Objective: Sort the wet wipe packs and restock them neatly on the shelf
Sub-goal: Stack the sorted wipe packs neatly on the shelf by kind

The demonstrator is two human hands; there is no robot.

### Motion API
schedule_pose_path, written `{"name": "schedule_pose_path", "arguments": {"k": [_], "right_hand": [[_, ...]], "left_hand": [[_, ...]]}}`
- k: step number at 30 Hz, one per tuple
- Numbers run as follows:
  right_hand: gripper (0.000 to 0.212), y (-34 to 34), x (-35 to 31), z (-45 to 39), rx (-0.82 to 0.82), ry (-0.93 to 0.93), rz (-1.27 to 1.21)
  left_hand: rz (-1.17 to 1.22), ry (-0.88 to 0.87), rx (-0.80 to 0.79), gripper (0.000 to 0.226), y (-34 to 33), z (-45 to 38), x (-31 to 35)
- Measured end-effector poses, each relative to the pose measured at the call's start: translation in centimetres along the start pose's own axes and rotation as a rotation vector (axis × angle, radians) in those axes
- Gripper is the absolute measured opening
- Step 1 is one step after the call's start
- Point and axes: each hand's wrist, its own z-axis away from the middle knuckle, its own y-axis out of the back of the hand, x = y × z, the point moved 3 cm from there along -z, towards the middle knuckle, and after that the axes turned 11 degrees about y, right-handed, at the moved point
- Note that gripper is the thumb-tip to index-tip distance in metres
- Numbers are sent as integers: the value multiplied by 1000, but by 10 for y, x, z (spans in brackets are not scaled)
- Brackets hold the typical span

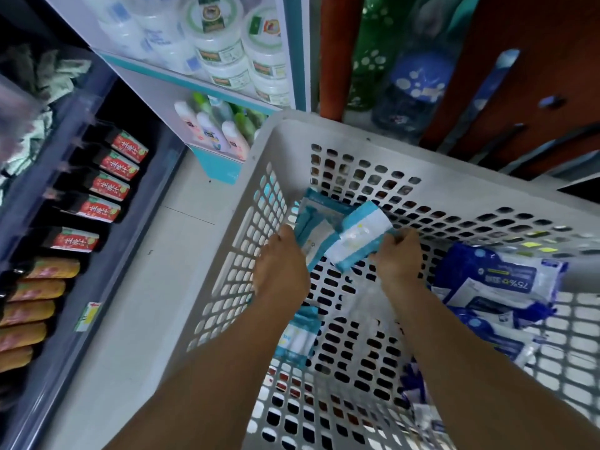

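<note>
A: What is around the person?

B: A shop aisle. At the far left a dark shelf point(107, 228) carries red-labelled bottles point(107, 186) in a row, with orange packets point(29, 306) below them. Further right stands a white and teal shelf point(181, 76) with white tubs point(227, 50) on top and small lotion bottles point(211, 128) beneath.

A: And the wipes?

B: All in the pale perforated basket point(324, 125), which fills the middle and right of the view. The left hand point(281, 264), near the basket's left wall, seems to grip a small stack of teal-edged packs point(316, 228), though its fingers are hidden beneath. One more teal pack point(300, 336) lies on the basket floor under the left forearm.

A: The other hand?

B: The right hand point(401, 254) is curled round the end of a teal and white pack point(360, 237), which touches that stack. Against the basket's right wall lies a loose heap of dark blue packs point(496, 284), one printed with 75%.

A: How far along, then?

B: Early, I judge. Sorting is under way: teal gathered at the left, blue at the right. No wipe packs show on either shelf, so all restocking seems left to do.
</note>
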Motion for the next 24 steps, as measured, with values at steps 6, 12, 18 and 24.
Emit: {"name": "schedule_pose_path", "arguments": {"k": [6, 12, 18, 24], "right_hand": [[28, -30, 10, 1, -102, -76, -32], [44, -45, 0, -4, -144, -6, -19], [22, -40, -2, 3, -178, -7, -105], [16, 27, -28, 46, -174, 138, -172]], "left_hand": [[5, 92, -71, 51, -6, 8, -2], [-18, 102, -81, 50, -9, 7, -10], [23, 87, -87, 50, -4, 11, -13], [113, 9, -37, 43, 25, 47, -5]]}}
